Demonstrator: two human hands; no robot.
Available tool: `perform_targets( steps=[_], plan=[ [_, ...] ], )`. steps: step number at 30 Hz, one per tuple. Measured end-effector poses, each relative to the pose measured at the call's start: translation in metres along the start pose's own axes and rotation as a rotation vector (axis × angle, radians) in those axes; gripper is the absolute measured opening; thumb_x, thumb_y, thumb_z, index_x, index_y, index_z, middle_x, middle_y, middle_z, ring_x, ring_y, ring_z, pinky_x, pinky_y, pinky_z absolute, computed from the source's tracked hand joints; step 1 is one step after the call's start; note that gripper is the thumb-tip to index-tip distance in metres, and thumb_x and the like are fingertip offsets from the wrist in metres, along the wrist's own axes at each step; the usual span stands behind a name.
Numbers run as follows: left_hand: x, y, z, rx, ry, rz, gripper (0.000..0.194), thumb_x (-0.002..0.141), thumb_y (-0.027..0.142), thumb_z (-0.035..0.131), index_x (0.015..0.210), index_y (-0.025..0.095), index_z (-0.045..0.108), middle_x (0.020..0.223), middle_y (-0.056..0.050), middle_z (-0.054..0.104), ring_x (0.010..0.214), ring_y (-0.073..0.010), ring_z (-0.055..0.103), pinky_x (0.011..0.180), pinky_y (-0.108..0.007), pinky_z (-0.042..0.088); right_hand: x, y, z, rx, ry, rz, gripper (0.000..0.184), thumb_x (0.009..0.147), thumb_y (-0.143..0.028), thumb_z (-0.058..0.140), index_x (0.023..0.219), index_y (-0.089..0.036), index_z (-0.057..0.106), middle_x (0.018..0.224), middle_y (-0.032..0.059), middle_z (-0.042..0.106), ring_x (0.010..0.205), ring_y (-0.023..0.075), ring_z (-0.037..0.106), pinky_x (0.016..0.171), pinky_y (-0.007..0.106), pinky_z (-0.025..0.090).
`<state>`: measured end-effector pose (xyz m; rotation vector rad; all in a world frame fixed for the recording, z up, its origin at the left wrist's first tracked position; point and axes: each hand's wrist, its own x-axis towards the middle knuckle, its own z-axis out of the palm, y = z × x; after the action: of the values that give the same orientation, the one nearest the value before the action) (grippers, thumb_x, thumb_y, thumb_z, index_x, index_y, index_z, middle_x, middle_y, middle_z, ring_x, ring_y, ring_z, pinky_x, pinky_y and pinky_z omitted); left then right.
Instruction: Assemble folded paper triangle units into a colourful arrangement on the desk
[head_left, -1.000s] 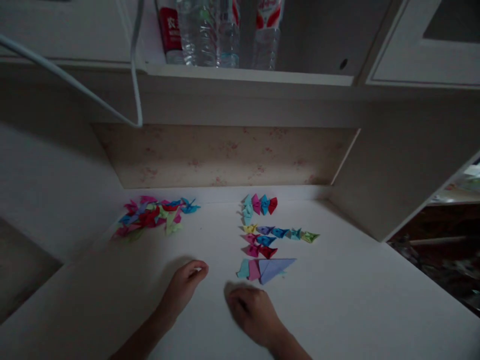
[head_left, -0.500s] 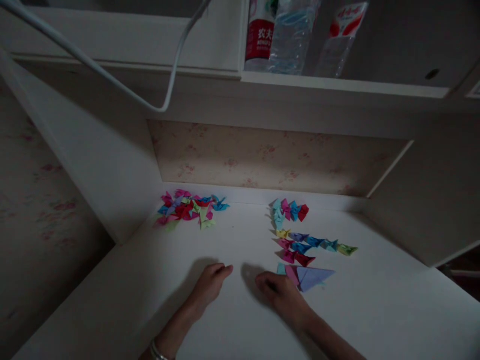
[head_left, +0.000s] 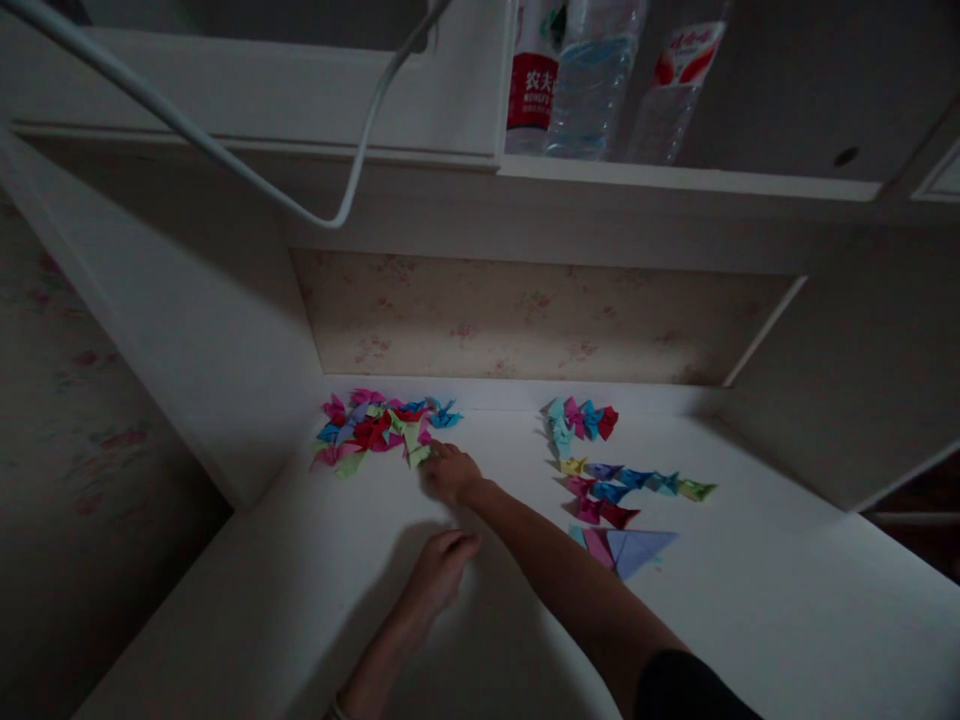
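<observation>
Several small pieces of folded coloured paper lie in a heap (head_left: pixel 371 430) at the back left of the white tabletop. My right hand (head_left: pixel 451 474) reaches across to the heap's right edge, its fingers stretched toward a light green folded paper (head_left: pixel 416 445); contact is hard to make out in the dim light. My left hand (head_left: pixel 441 572) hovers nearer to me, closed with the thumb on top; whatever it may hold is hidden. To the right are rows of folded paper pieces (head_left: pixel 634 480) and a larger lilac folded paper (head_left: pixel 637 550) beside a pink one (head_left: pixel 598 545).
A short group of folded pieces (head_left: pixel 591 420) stands at the back right. Overhead, a shelf (head_left: pixel 690 180) holds clear plastic bottles (head_left: pixel 592 90). A white cable (head_left: pixel 330 220) hangs in front of it. Side panels (head_left: pixel 165 300) and a flowered back wall (head_left: pixel 525 310) enclose the tabletop.
My right hand has moved forward and left, from beside the lilac paper to the heap. The left hand has shifted slightly right and remains closed.
</observation>
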<state>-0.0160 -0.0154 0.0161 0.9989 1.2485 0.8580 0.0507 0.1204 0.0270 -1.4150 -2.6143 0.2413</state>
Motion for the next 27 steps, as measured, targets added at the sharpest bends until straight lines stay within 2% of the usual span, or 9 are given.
perform_targets(
  steps=[4,7,11,14,22,27],
  plan=[
    [0.003,-0.001,0.000,0.010,0.000,0.003,0.045,0.066,0.056,0.066,0.058,0.022,0.038,0.041,0.013,0.025,0.035,-0.0037,0.019,0.040,-0.022,0.009,0.001,0.001,0.009,0.001,0.032,0.010,0.038,0.084,-0.027,0.046,0.121,-0.021,0.054,0.133,0.0087,0.052,0.117,0.0252,0.050,0.092,0.044,0.045],
    [0.005,-0.003,0.001,0.017,-0.016,0.003,0.042,0.068,0.054,0.064,0.059,0.022,0.039,0.041,0.013,0.026,0.035,-0.0039,0.020,0.040,-0.022,0.010,-0.001,0.005,0.012,0.002,0.056,0.013,0.044,0.084,-0.027,0.046,0.127,-0.019,0.049,0.137,0.0103,0.048,0.120,0.0252,0.047,0.095,0.044,0.043],
    [0.006,-0.006,0.002,0.031,-0.006,0.024,0.039,0.068,0.053,0.064,0.060,0.021,0.042,0.042,0.013,0.028,0.037,-0.0046,0.022,0.042,-0.022,0.013,0.003,0.012,0.012,-0.008,0.057,-0.005,0.039,0.084,-0.031,0.047,0.121,-0.019,0.056,0.144,0.0106,0.040,0.128,0.0275,0.039,0.100,0.046,0.040],
    [0.007,-0.007,0.001,0.064,0.007,0.052,0.037,0.071,0.051,0.061,0.060,0.021,0.043,0.044,0.011,0.029,0.039,-0.0056,0.024,0.043,-0.022,0.016,0.010,0.017,0.010,-0.016,0.040,-0.025,0.032,0.086,-0.034,0.045,0.110,-0.021,0.063,0.143,0.0078,0.042,0.128,0.0274,0.039,0.101,0.046,0.039],
    [0.014,-0.015,0.001,0.133,0.025,0.120,0.035,0.075,0.048,0.057,0.058,0.021,0.042,0.046,0.009,0.030,0.043,-0.0075,0.027,0.045,-0.023,0.018,0.018,0.023,0.015,-0.014,0.028,-0.049,0.041,0.089,-0.031,0.042,0.127,-0.020,0.052,0.135,0.0104,0.052,0.122,0.0248,0.049,0.098,0.043,0.042],
    [0.016,-0.017,0.002,0.142,0.035,0.144,0.033,0.076,0.044,0.056,0.058,0.021,0.042,0.048,0.009,0.031,0.045,-0.0079,0.029,0.046,-0.023,0.018,0.021,0.025,0.019,-0.021,0.033,-0.040,0.040,0.091,-0.033,0.042,0.127,-0.021,0.052,0.143,0.0101,0.044,0.126,0.0263,0.044,0.098,0.045,0.041]
  ],
)
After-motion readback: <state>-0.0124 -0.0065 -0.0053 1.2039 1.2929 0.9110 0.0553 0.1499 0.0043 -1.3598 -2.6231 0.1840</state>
